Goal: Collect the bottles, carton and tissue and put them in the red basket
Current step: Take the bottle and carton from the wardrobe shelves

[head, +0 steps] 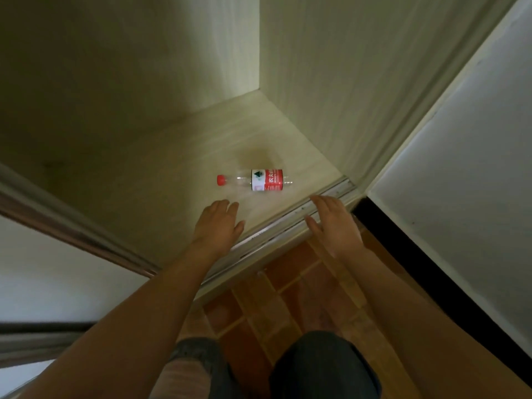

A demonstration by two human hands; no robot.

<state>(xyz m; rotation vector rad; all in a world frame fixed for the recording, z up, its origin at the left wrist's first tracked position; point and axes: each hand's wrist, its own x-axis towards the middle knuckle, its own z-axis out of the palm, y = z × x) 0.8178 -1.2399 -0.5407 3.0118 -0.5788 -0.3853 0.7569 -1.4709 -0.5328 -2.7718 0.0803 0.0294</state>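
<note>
Clear plastic bottle with red cap and red-white label point(254, 180) lies on its side, frame centre, on pale wooden cabinet floor point(178, 156). Left hand point(218, 223) just below it, fingers extended, empty. Right hand point(331, 223) spread over metal sliding track point(288, 223), empty.

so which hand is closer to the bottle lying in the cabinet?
Left. The left hand is just short of the bottle, below its cap end; the right hand sits farther off over the door track.
</note>
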